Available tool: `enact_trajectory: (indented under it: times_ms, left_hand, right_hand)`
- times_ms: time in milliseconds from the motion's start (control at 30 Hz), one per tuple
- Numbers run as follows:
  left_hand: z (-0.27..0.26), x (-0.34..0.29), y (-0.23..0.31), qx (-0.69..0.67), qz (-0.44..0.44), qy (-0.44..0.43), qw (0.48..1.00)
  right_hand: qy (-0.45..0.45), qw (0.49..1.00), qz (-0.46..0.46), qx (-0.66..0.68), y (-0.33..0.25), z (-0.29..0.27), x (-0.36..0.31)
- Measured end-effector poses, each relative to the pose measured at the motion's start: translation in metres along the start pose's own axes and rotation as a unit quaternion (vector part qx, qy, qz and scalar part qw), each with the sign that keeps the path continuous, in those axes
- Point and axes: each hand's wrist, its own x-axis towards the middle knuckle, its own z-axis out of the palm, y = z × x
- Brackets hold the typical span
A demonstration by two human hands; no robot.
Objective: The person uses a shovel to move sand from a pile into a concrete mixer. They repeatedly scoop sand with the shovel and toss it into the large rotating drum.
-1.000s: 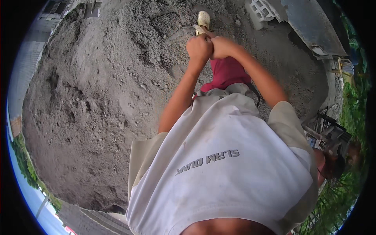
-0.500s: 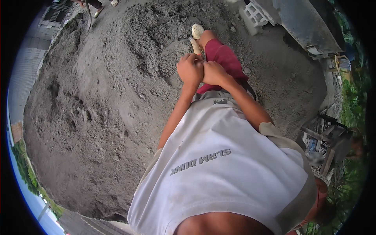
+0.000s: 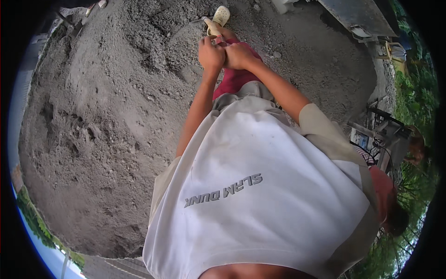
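Observation:
My left hand [image 3: 211, 55] and my right hand [image 3: 238, 56] are close together in front of my body. Both are closed around the upper end of a pale-shafted tool [image 3: 213, 29] with a red grip [image 3: 220, 41]. Its shaft points away from me toward the grey sand. Part of a thin metal end [image 3: 197, 21] shows beyond the shaft, but I cannot make out its full shape. Beside it, a cream clog [image 3: 222, 16] is on my foot, below a dark red trouser leg [image 3: 232, 80].
A large mound of grey sand [image 3: 102, 125] spreads to my left and ahead. At the far right are a metal sheet or trough [image 3: 360, 16] and a wooden frame [image 3: 383, 135]. Another person [image 3: 384, 190] in a reddish top is at the right. A clog [image 3: 102, 4] shows at the upper left.
My hands and the tool sit higher and farther left in the view, still together. The whole scene has shifted the same way. More of the person at the right shows.

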Motion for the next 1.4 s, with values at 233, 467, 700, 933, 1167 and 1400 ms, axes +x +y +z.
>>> enact_trajectory:
  times_ms: [233,467,700,933,1167,1400]
  left_hand:
    - [-0.005,0.018,-0.028,0.011,-0.124,-0.208,0.970]
    - [0.046,-0.054,-0.070,0.191,0.050,-0.334,0.922]
    - [0.038,-0.182,-0.026,-0.118,-0.215,-0.316,0.916]
    - [0.013,-0.192,0.015,-0.482,-0.294,-0.431,0.704]
    - [0.095,-0.152,0.062,-0.700,-0.419,-0.432,0.385]
    - [0.212,-0.113,0.058,-0.564,-0.634,-0.284,0.446]
  right_hand:
    - [0.038,0.994,0.073,-0.073,-0.003,0.031,0.009]
    - [0.011,0.991,0.136,-0.004,0.006,0.086,-0.060]
    - [0.002,0.998,0.064,-0.002,0.024,0.102,-0.181]
    - [-0.001,1.000,0.004,0.001,0.002,-0.027,-0.257]
    - [0.333,0.929,0.130,0.100,0.033,-0.072,-0.290]
    - [0.425,0.418,0.265,0.758,0.072,-0.045,-0.296]
